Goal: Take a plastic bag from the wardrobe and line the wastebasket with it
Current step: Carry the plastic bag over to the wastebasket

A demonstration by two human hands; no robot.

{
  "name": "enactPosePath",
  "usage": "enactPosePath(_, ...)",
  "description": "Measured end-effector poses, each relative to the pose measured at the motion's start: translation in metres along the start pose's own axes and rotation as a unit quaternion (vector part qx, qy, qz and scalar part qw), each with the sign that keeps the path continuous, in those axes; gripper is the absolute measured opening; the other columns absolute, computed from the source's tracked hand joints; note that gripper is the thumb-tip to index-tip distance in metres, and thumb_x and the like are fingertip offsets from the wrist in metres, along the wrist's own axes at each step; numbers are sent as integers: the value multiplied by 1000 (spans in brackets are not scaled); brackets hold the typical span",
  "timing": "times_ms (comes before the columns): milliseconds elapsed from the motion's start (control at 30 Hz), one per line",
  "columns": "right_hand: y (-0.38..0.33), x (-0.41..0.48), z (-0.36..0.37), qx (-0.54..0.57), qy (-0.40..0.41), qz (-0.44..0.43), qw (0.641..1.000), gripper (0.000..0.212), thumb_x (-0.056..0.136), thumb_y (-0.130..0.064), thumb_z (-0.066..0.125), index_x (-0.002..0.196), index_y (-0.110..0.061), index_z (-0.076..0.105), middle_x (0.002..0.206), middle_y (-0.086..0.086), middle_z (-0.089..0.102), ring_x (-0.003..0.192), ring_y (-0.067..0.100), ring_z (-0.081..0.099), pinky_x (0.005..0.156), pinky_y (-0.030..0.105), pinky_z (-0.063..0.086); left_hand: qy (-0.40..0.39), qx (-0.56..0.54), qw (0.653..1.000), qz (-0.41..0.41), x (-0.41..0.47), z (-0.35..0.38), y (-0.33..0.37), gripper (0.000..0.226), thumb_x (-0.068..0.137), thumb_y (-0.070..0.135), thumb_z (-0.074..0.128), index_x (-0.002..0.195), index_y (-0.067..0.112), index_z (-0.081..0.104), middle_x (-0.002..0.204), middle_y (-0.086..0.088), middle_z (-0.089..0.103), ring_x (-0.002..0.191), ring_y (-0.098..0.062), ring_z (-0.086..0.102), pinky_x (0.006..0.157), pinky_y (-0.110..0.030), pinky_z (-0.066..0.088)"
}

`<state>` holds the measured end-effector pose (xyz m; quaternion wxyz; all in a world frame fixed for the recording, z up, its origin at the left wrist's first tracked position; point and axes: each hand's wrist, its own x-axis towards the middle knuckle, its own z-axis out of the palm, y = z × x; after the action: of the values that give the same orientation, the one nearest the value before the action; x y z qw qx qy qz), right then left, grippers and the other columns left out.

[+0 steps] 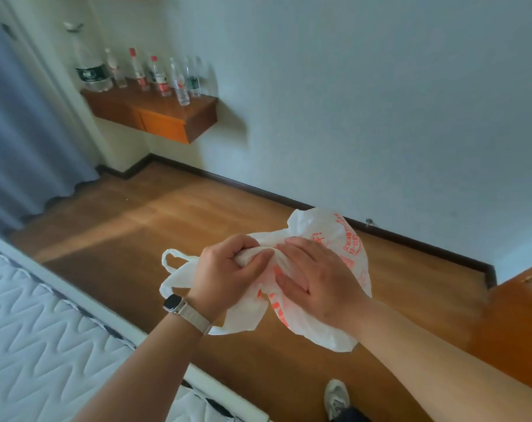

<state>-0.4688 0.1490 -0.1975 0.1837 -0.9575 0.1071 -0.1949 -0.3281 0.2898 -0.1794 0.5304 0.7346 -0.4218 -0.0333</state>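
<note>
A crumpled white plastic bag (pixel 346 239) with orange-red print is held in the air above the wooden floor, in front of me. My left hand (pixel 228 272), with a watch on its wrist, grips a bunched part of the bag, and a handle loop hangs out to its left. My right hand (pixel 316 275) holds the bag from the right, its fingers curled into the plastic beside the left hand. No wastebasket or wardrobe interior is in view.
A mattress (pixel 39 336) with a white quilted cover fills the lower left. A wall-mounted wooden shelf (pixel 167 120) at the back left carries several plastic bottles. A grey curtain (pixel 18 123) hangs at the left. An orange-brown wooden panel (pixel 520 324) stands at the right edge.
</note>
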Motion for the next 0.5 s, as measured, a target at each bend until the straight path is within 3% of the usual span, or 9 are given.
enactPosePath(167, 20, 43, 16, 23, -29, -49, 998, 39, 99, -48, 47, 132, -27, 47, 134, -8, 53, 120, 9, 46, 103, 26, 31, 47, 27, 998, -44, 17, -3, -13, 29, 79, 51, 69, 81, 22, 69, 75, 14, 67, 67, -11, 64, 57, -22, 53)
enactPosePath(333, 64, 94, 25, 60, -53, -83, 993, 40, 99, -50, 45, 131, -27, 47, 133, -7, 55, 119, 11, 50, 104, 29, 35, 93, 57, 991, -82, 58, 17, -20, 27, 76, 45, 70, 80, 19, 69, 76, 13, 67, 68, -11, 63, 57, -17, 51)
enactPosePath(500, 126, 148, 15, 84, -77, -113, 987, 40, 98, -52, 46, 130, -28, 48, 133, -8, 55, 119, 11, 51, 104, 26, 31, 118, 95, 980, -131, 120, 55, -21, 11, 79, 28, 77, 79, 21, 69, 78, 14, 67, 70, -9, 63, 58, -11, 47)
